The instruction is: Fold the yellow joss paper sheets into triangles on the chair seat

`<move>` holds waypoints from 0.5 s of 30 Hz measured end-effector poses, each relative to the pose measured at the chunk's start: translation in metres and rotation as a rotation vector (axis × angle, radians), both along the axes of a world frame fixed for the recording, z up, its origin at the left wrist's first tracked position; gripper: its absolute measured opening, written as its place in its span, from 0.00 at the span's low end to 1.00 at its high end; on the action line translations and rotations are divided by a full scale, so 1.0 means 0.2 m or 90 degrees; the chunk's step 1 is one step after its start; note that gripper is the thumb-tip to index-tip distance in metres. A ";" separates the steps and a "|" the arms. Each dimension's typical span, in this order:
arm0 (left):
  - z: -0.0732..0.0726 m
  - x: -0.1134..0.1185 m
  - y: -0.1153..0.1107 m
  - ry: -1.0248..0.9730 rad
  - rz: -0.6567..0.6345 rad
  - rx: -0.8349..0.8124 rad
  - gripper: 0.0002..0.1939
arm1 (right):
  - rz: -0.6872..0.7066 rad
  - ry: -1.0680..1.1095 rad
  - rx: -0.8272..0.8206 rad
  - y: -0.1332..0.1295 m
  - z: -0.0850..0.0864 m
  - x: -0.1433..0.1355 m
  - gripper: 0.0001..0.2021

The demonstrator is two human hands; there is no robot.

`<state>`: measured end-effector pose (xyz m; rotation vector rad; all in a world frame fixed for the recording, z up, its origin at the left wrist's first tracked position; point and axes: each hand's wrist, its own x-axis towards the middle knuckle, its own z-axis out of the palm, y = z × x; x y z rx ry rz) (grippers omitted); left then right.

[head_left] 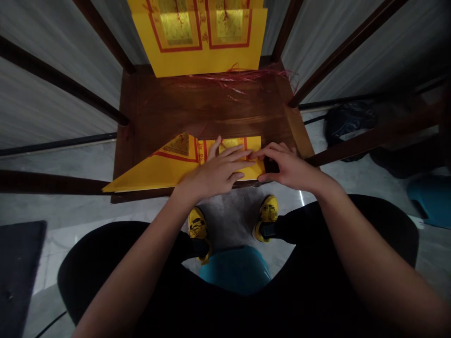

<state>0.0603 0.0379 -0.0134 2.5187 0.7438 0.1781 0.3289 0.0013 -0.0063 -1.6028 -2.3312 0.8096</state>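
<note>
A sheet of yellow joss paper [155,173] with red print and gold foil lies at the near edge of a brown wooden surface. Its left part is folded to a long slanting point, and its right part forms a narrow strip. My left hand [220,171] rests flat across the strip, fingers spread. At the strip's right end is my right hand [289,166], its index fingertip on the paper and its thumb at the near corner. A gap shows between that thumb and index finger; the other fingers are partly hidden.
More yellow joss paper [207,61] sits at the far side of the wooden surface [197,105]. Pink-red plastic strings [243,80] lie beside it. Dark wooden legs [112,42] rise around the surface. A blue stool [236,270] is beneath me, and a black bag [348,124] lies at right.
</note>
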 end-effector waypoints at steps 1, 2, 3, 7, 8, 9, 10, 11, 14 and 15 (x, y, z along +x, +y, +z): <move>0.00 0.00 0.00 -0.008 0.006 0.000 0.21 | -0.004 0.008 0.008 -0.01 0.00 -0.01 0.23; -0.01 0.00 -0.01 -0.018 0.013 -0.001 0.20 | -0.012 0.019 0.021 -0.02 0.00 -0.02 0.27; -0.01 0.00 -0.01 -0.028 0.022 -0.004 0.19 | -0.019 0.034 0.039 -0.04 -0.01 -0.04 0.33; -0.04 -0.02 0.00 -0.047 0.043 0.002 0.19 | 0.017 0.082 0.114 -0.14 -0.06 -0.17 0.55; -0.05 -0.02 0.00 -0.046 0.044 0.007 0.19 | 0.038 0.078 0.122 -0.17 -0.08 -0.20 0.54; -0.06 -0.02 0.00 -0.045 0.047 0.011 0.18 | 0.056 0.068 0.126 -0.19 -0.11 -0.22 0.53; -0.06 -0.02 0.00 -0.043 0.050 0.013 0.18 | 0.070 0.053 0.124 -0.20 -0.13 -0.24 0.51; -0.07 -0.02 0.00 -0.043 0.054 0.014 0.18 | 0.077 0.038 0.118 -0.21 -0.14 -0.23 0.49; -0.06 -0.02 0.00 -0.046 0.058 0.013 0.17 | 0.081 0.028 0.064 -0.18 -0.15 -0.13 0.48; -0.06 -0.02 0.00 -0.046 0.056 0.014 0.17 | 0.081 0.042 0.037 -0.16 -0.13 -0.08 0.49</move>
